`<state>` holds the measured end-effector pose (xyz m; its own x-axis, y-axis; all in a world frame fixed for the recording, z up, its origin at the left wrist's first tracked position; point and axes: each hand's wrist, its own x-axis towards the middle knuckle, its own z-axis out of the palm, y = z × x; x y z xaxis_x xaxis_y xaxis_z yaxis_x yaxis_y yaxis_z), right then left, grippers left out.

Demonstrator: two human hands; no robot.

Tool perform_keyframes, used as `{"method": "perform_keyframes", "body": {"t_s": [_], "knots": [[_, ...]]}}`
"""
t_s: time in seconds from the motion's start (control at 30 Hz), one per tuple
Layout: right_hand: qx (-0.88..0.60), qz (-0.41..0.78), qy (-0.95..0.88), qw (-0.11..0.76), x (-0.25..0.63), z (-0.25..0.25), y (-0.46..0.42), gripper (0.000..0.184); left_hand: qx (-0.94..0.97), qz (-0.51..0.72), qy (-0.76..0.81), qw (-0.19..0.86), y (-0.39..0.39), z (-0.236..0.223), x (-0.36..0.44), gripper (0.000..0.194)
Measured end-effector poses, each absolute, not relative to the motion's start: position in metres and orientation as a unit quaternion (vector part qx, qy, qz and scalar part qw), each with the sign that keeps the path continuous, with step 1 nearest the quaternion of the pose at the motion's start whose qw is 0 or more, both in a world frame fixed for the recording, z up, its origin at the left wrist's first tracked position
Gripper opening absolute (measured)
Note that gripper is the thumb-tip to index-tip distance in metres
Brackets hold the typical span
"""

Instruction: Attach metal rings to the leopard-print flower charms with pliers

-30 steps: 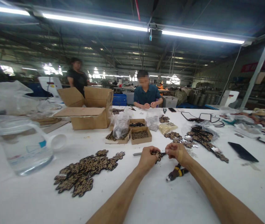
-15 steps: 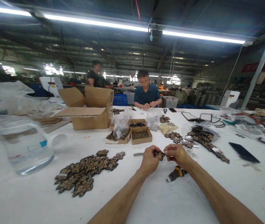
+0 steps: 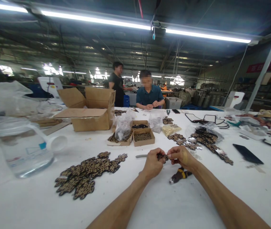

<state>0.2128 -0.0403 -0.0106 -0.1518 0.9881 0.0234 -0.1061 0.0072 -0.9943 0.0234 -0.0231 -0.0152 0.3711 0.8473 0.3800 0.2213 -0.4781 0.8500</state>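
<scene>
My left hand (image 3: 153, 163) is closed on a small leopard-print patch (image 3: 162, 157) with a dark edge, held just above the table. At the patch's right edge, the fingers of my right hand (image 3: 180, 156) are pinched together; whatever is between them is too small to make out. A grey stick-like thing (image 3: 140, 156) juts out to the left from behind my left hand. Below my right hand lies a dark brown object with a yellow band and a pale tip (image 3: 179, 176). A pile of similar leopard-print patches (image 3: 87, 171) is spread on the table to the left.
Small cardboard trays (image 3: 144, 139) of tiny parts stand beyond my hands, beside a large open carton (image 3: 91, 121). A water jug (image 3: 28, 159) is at left. More patches (image 3: 204, 140) and a dark phone-like slab (image 3: 247, 154) lie at right. A co-worker (image 3: 149, 95) sits opposite.
My hands stay almost in place around the patch. The standing person in the background has moved to the right. The view has shifted slightly.
</scene>
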Motion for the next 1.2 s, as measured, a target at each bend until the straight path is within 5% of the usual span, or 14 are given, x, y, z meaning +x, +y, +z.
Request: {"method": "perform_keyframes", "body": {"t_s": [0.4, 1.2], "knots": [[-0.408, 0.567, -0.571, 0.431, 0.222, -0.005, -0.044, 0.02, 0.776, 0.435, 0.362, 0.279, -0.038, -0.001, 0.027, 0.012], [-0.478, 0.506, -0.527, 0.487, 0.208, -0.007, -0.043, 0.02, 0.77, 0.473, 0.382, 0.195, -0.045, -0.003, 0.03, 0.012]]}}
